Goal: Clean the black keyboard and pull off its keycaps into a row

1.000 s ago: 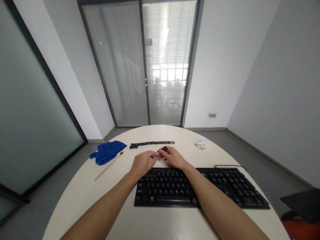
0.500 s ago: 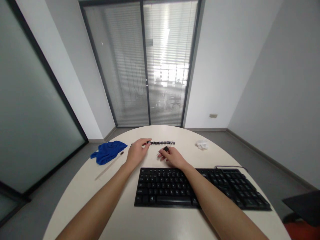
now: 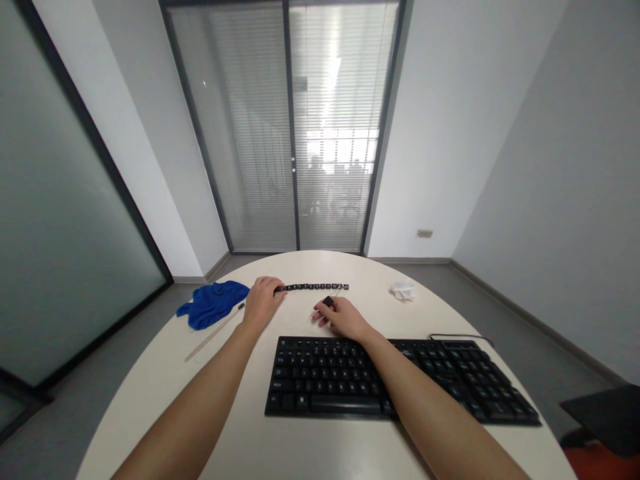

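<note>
A row of small black keycaps (image 3: pixel 310 287) lies across the far part of the table. At the row's left end, my left hand (image 3: pixel 263 303) has its thumb and fingers closed about a keycap there; the fingers partly hide it. My right hand (image 3: pixel 345 316) grips a keycap puller (image 3: pixel 328 301) by its black body, its thin wires pointing up toward the row's right end. Beneath my right forearm stretches a black keyboard (image 3: pixel 330 377), partly covered by that arm.
Left of my left hand lie a crumpled blue cloth (image 3: pixel 210 305) and a thin brush (image 3: pixel 213 335) with a dark tip. A crumpled white tissue (image 3: pixel 403 291) sits at the right. The keyboard's cable (image 3: pixel 460 335) runs behind it on the round table (image 3: pixel 320 447).
My left hand has slid left along the row to its left end, uncovering more keycaps. My right hand, still holding the puller, has shifted slightly left and nearer.
</note>
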Tool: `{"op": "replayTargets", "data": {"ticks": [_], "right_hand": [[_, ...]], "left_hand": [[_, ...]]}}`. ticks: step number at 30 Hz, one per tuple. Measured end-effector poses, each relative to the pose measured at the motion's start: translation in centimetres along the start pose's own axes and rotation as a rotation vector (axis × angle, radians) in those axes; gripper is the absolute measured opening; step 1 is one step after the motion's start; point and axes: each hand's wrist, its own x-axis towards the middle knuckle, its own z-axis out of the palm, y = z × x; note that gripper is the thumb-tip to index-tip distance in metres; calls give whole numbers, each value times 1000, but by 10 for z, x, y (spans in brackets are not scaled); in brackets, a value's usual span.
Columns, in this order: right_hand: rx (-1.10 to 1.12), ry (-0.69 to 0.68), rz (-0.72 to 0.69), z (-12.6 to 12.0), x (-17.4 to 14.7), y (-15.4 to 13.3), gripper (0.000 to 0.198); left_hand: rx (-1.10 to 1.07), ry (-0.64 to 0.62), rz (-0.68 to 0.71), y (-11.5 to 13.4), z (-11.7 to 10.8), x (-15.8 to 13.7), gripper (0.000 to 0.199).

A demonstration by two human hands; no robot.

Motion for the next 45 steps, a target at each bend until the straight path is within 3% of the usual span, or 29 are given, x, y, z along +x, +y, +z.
{"op": "replayTargets", "data": {"ticks": [15, 45], "right_hand": [[-41, -16, -18, 0, -1, -1, 28], [-53, -38, -14, 0, -1, 2, 27]], "left_hand": [[175, -63, -27, -23, 14, -3, 16], [148, -44, 9, -30, 15, -5, 17]]}}
